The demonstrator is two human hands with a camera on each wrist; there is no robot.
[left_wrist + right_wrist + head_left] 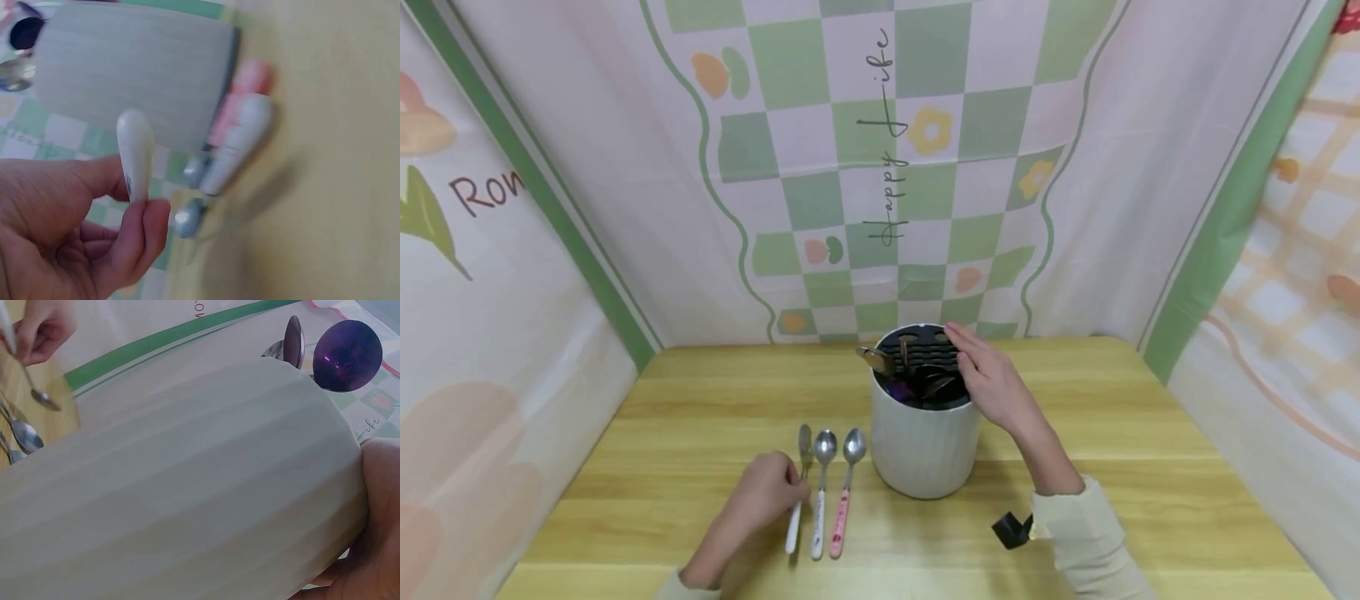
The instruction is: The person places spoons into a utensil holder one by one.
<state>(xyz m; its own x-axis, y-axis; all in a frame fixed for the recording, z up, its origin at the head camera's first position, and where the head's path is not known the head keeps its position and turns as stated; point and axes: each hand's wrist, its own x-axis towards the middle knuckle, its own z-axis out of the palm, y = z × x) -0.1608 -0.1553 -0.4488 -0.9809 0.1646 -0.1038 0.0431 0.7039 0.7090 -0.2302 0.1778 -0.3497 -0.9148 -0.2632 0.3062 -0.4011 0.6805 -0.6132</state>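
Note:
In the head view my left hand pinches a white-handled utensil with a metal head, left of a white-handled spoon and a pink-handled spoon. The left wrist view shows its white handle between thumb and fingers of my left hand. My right hand rests on the rim and side of a ribbed white holder, fingers extended. Dark and metallic utensils stand in the holder's black slotted top. In the right wrist view, a purple spoon head rises above it.
A small black object lies beside my right sleeve on the wooden table. A patterned cloth hangs behind the table's back edge, with more cloth along the left and right sides.

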